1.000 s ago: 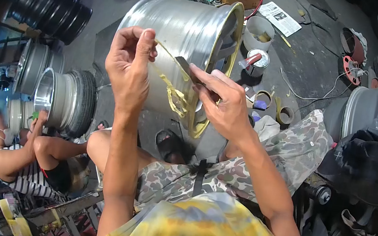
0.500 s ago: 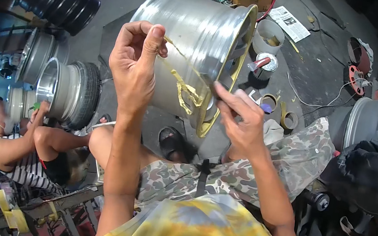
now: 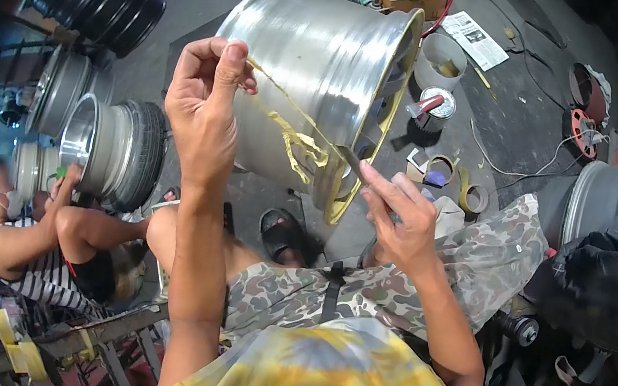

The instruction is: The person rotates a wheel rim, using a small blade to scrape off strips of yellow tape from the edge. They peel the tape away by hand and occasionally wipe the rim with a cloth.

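In front of me a large silver wheel rim (image 3: 308, 41) lies on its side, with yellow masking tape (image 3: 389, 129) along its right-hand edge. My left hand (image 3: 205, 113) pinches the end of a thin strip of this tape between thumb and fingers, left of the rim's edge. The strip is stretched taut down to the edge, and a crumpled length of tape (image 3: 300, 144) dangles below it. Closed around a flat, dark blade (image 3: 349, 159), my right hand (image 3: 405, 219) has the blade's tip where the strip meets the edge.
Right of the rim stand a whitish tub (image 3: 437, 72) and a can (image 3: 440, 105) with a red-handled brush on top. Tape rolls (image 3: 474, 198) and a newspaper (image 3: 475, 42) lie on the floor. At left, a person (image 3: 30, 239) sits by another rim (image 3: 89, 140).
My left hand has moved slightly left and down, drawing the tape strip straighter. My right hand has shifted a little down and right with the blade.
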Demonstrator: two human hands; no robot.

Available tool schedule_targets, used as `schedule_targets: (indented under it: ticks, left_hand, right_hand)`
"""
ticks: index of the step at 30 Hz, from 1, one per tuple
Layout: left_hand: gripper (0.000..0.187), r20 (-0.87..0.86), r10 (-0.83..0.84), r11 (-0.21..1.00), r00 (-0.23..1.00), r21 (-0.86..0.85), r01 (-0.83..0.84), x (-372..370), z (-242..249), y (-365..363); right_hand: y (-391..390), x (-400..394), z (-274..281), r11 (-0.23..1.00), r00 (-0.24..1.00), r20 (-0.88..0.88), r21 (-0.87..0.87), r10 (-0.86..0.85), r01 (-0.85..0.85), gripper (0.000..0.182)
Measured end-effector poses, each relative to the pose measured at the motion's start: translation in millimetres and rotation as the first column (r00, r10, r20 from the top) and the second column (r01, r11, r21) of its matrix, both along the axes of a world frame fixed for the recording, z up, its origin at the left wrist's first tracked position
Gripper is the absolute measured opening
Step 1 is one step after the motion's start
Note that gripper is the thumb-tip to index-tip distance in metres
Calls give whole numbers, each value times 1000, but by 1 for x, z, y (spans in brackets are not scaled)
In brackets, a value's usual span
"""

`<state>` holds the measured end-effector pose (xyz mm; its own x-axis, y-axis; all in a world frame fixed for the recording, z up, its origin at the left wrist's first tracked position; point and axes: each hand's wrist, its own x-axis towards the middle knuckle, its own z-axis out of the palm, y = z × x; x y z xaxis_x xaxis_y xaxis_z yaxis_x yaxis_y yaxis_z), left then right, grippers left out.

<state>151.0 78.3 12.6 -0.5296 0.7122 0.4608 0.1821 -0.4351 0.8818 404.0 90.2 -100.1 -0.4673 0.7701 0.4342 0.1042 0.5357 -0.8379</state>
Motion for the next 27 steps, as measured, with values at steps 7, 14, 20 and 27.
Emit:
schedule_targets:
  ticks: [7, 14, 20, 27]
  left_hand:
    - [15, 63, 5, 1000, 998, -10, -5, -22, -5, -3]
    - [16, 118, -35, 999, 992, 40, 30, -34, -9, -7]
    - [19, 80, -8, 998, 997, 59, 3, -21, 4, -11]
    - [18, 62, -4, 999, 998, 41, 1, -44, 2, -21]
  right_hand:
    - [-2, -34, 3, 987, 999, -40, 159, -32, 38, 50]
    - [-8, 3, -9, 998, 999, 6, 22, -54, 54, 49]
    - [-2, -18, -11, 991, 999, 27, 133, -36, 32, 46]
    - [-2, -18, -7, 998, 1000, -24, 65, -11, 13, 47]
